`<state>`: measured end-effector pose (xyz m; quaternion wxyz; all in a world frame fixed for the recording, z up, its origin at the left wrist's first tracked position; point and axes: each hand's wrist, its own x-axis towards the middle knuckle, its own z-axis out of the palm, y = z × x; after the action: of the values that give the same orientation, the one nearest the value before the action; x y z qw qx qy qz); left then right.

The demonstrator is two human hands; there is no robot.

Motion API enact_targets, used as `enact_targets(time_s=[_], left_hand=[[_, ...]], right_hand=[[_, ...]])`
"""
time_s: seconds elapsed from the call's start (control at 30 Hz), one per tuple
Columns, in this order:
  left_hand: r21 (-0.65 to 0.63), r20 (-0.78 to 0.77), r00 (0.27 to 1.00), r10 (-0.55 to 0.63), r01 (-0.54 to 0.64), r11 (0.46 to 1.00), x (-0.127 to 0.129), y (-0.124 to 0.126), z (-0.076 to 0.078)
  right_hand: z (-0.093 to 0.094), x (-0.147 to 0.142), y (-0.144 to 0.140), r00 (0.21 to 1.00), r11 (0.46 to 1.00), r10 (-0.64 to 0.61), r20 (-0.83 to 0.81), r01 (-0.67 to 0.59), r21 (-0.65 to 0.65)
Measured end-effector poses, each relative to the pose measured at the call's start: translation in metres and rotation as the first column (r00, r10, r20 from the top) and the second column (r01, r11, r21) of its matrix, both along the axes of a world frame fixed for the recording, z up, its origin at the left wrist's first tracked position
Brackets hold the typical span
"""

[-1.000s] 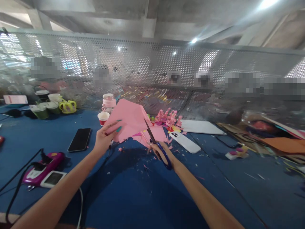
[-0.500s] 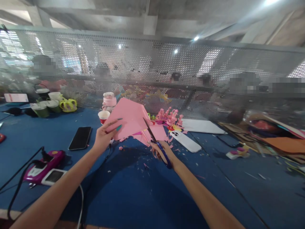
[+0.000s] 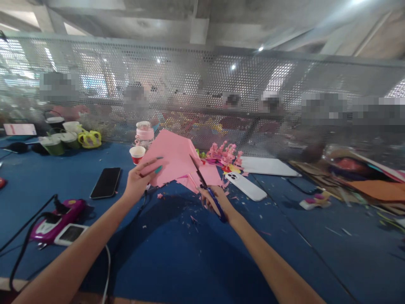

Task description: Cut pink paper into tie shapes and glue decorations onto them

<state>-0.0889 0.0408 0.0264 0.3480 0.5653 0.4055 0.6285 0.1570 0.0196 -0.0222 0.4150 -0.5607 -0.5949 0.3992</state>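
Observation:
A pink sheet of paper (image 3: 175, 154) is raised above the table, its left edge pinched in my left hand (image 3: 137, 182). Green nails of that hand lie across the sheet's face. My right hand (image 3: 217, 202) is wrapped round dark blue-handled scissors (image 3: 202, 178), whose blades point up and to the left at the sheet's right part. The blades look nearly closed; whether they touch the paper I cannot tell. More pink paper (image 3: 210, 175) lies under the raised sheet. Behind my right hand stands a cluster of pink paper flowers (image 3: 224, 155).
A white phone (image 3: 247, 185) and a white flat board (image 3: 268, 166) lie right; a black phone (image 3: 106, 182) lies left. A red-white paper cup (image 3: 137, 154), pink-topped bottle (image 3: 144, 134) and purple power strip (image 3: 58, 221) with cables surround my left arm. A perforated metal screen (image 3: 190, 93) runs behind.
Almost nothing differs. The whole view has shifted very slightly, while both hands keep the same hold on the paper and the scissors.

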Motion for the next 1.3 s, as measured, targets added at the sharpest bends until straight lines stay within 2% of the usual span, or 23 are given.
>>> enact_targets(time_s=[0.27, 0.67, 0.97, 1.1, 1.3], left_hand=[[-0.013, -0.032, 0.998, -0.060, 0.059, 0.998, 0.007, -0.003, -0.005], [-0.020, 0.004, 0.998, -0.065, 0.065, 0.998, 0.012, -0.008, -0.004], [-0.005, -0.002, 0.996, -0.086, 0.086, 0.996, 0.011, -0.007, -0.006], [-0.005, -0.028, 0.995, -0.091, 0.090, 0.996, 0.011, -0.007, -0.005], [-0.045, -0.076, 0.982, -0.174, 0.171, 0.984, 0.014, -0.010, -0.004]], right_hand=[[0.002, -0.001, -0.002, 0.999, 0.999, 0.041, -0.011, -0.041, -0.028], [0.027, -0.015, -0.016, 0.992, 1.000, 0.001, -0.129, -0.005, -0.026], [0.025, -0.014, -0.020, 0.996, 1.000, -0.009, -0.087, 0.009, 0.000], [0.024, -0.014, -0.018, 0.999, 0.999, 0.000, -0.036, 0.002, 0.051], [0.025, -0.012, -0.018, 0.996, 0.995, 0.003, -0.089, 0.006, 0.099]])
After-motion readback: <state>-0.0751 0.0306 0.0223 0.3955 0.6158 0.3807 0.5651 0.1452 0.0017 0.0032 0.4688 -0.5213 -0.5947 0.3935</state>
